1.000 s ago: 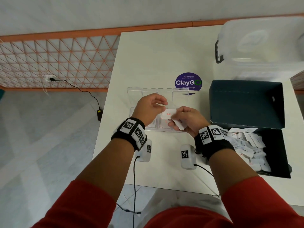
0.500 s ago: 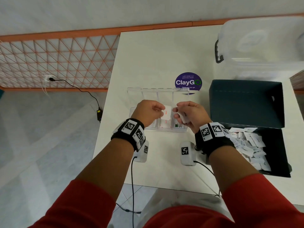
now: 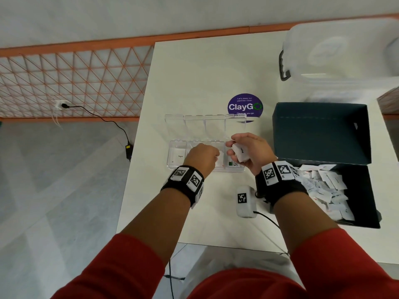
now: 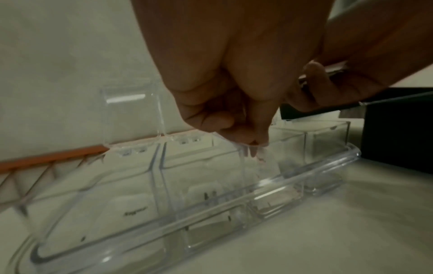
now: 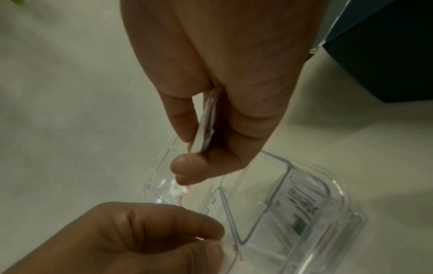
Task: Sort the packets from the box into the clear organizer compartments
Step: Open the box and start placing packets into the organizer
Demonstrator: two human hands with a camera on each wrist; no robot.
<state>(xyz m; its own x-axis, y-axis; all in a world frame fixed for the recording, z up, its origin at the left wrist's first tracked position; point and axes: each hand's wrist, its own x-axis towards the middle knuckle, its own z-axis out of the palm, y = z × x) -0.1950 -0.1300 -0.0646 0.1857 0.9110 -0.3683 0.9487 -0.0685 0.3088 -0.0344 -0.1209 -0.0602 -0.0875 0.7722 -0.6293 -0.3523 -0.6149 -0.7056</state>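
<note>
Head view: the left hand (image 3: 201, 157) is pinching a packet (image 3: 218, 157) over the organizer (image 3: 177, 145); the right hand (image 3: 248, 152) is gripping a stack (image 3: 240, 152).

Left wrist: the packet is hanging above a divider, so it is risking the wrong compartment.

Right wrist: the stack is fanning and could slip.

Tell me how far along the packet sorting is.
Early. A few packets already lie in the clear organizer: a sugar packet in the leftmost compartment, a green-printed packet in the rightmost. The left hand pinches a packet over a middle compartment; the right hand grips a small stack of packets. A large pile of packets is left in the dark box.
</note>
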